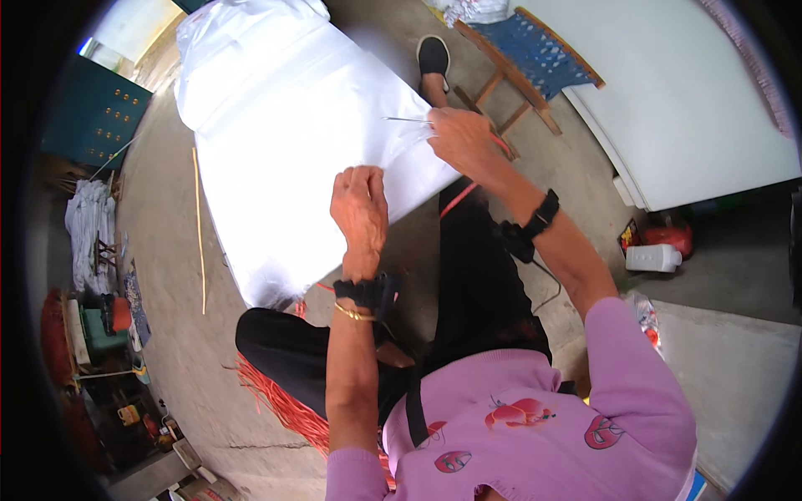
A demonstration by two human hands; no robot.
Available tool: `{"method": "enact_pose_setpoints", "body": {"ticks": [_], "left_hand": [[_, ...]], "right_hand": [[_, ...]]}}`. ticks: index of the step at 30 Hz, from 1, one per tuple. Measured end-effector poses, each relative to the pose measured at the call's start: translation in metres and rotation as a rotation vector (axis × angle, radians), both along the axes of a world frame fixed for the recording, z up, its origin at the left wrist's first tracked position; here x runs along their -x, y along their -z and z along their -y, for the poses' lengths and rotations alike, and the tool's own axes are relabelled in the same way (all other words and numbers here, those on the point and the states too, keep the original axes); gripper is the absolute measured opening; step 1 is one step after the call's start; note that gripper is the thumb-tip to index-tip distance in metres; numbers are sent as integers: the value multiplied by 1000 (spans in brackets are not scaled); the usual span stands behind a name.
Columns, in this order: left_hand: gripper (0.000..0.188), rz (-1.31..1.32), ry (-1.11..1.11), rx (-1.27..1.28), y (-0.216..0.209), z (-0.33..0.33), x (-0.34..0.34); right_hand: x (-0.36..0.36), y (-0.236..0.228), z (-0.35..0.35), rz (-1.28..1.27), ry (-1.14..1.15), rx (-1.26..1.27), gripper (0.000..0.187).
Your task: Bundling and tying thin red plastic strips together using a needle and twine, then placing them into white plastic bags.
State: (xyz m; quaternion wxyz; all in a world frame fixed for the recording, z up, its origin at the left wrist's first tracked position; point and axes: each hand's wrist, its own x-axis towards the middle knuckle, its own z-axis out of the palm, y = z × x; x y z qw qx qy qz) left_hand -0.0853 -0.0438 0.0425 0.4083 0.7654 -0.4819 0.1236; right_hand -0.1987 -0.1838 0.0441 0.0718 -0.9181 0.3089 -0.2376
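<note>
A large white plastic sheet or bag point(276, 108) spreads in front of me, its near edge by my knees. My left hand point(359, 204) is closed, its curled fingers gripping the sheet near that edge. In my closed right hand point(461, 138) is a thin metal needle point(407, 119), pointing left over the sheet's right edge. Red cord point(458, 200) runs near my right hand and down past my leg. Whether the cord is threaded through the needle is too small to tell.
A bundle of red strands point(284, 409) hangs beside my left thigh. Ahead on the right stands a wooden folding stool point(535, 63) with a blue seat. A white jug point(653, 258) is at the right, and a thin stick point(199, 230) lies on the concrete floor at left.
</note>
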Motion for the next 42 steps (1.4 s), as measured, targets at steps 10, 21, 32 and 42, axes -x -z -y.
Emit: {"method": "enact_pose_setpoints", "body": {"ticks": [10,21,32,42], "left_hand": [[14,-29,-139,-23,-30,33,-1],[35,-950,86,421,-46,0,-30],[18,-1035,45,684,-11,-11,-26],[19,-827,-52,522,-7,-16,-28]], "right_hand": [[-13,-32,-7,494,-27,-121,20],[-67,-26,-51,663,-343,-436,20],[-65,-22,-61,388,-435,-631,17],[-45,-31,-32,282,-347,-7,32]]}}
